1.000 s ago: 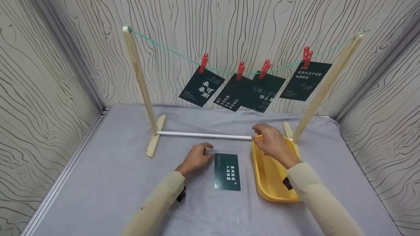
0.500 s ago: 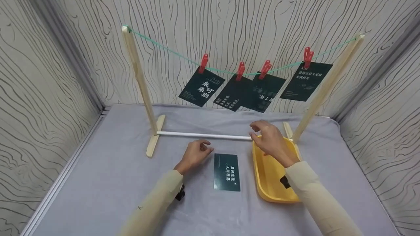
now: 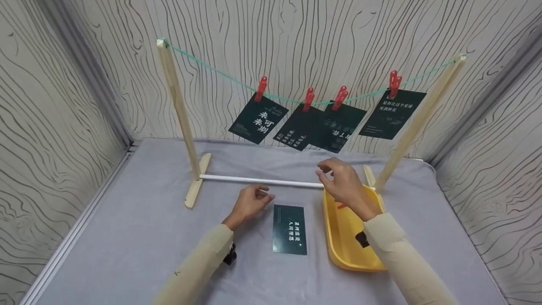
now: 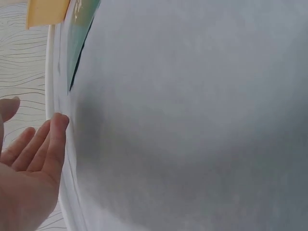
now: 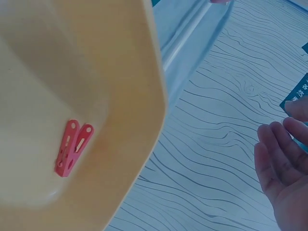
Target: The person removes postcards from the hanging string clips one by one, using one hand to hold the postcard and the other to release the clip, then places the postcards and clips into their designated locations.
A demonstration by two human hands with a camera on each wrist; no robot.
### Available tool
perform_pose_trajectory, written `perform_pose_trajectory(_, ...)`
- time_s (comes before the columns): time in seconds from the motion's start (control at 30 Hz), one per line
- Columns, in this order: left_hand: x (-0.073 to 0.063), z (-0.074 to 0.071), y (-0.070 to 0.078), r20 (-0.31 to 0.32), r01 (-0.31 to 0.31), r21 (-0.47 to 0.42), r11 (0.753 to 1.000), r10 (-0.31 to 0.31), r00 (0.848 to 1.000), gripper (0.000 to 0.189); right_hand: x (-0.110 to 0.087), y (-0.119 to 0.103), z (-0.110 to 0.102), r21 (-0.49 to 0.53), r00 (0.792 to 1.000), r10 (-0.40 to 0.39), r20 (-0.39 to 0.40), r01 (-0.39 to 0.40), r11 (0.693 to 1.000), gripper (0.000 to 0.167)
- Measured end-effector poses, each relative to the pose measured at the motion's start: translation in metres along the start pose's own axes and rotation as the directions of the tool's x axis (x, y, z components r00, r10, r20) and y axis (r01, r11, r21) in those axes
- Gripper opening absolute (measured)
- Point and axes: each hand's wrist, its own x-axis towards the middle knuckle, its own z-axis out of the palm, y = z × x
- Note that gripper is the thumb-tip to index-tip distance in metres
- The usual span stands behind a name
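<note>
While right hand (image 3: 342, 181) overhangs tray (image 3: 358, 266) — left hand (image 3: 247, 205) just off card (image 3: 288, 230) edge.

1. In the head view, we see soft and rather even light, with a faint shadow beside the left sleeve (image 3: 192, 271).
2. We notice a pale sheen on the lying card (image 3: 289, 231); the smallest print on the hanging cards (image 3: 259, 117) is blurred.
3. In the left wrist view, a broad, soft shadow dims the hazy cloth (image 4: 192, 96).
4. In the right wrist view, we observe a bluish cast on the wall (image 5: 216, 144), and shade inside the yellow tray (image 5: 130, 96).
</note>
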Motion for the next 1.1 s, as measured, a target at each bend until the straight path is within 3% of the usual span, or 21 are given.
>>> perform_pose_trajectory(0.2, 0.004, -0.002, 0.004, 0.059, 0.029, -0.087, 0.996, -0.024, 0.998, 0.049, 0.002, -0.003, -0.005, 0.009, 0.999, -0.013, -0.035, 0.013, 1.0, 0.022)
perform_pose_trajectory(0.37, 0.006, -0.008, 0.004, 0.061, 0.063, -0.154, 0.986, -0.054, 0.997, 0.051, 0.006, -0.007, -0.004, 0.022, 0.999, -0.038, -0.022, 0.039, 0.999, 0.024)
perform_pose_trajectory(0.5, 0.007, -0.012, 0.003, 0.041, 0.073, -0.193, 0.978, -0.066, 0.997, 0.053, 0.011, -0.009, -0.003, 0.036, 0.997, -0.076, -0.018, 0.077, 0.996, 0.025)
perform_pose_trajectory(0.73, 0.005, -0.016, 0.0, -0.006, 0.088, -0.157, 0.984, -0.09, 0.996, 0.051, 0.015, -0.016, -0.005, 0.05, 0.995, -0.098, -0.007, 0.098, 0.994, 0.027)
perform_pose_trajectory(1.1, 0.002, -0.023, 0.005, -0.032, 0.105, -0.232, 0.967, -0.115, 0.993, 0.059, 0.018, -0.034, -0.009, 0.119, 0.998, -0.044, -0.046, 0.049, 0.992, 0.027)
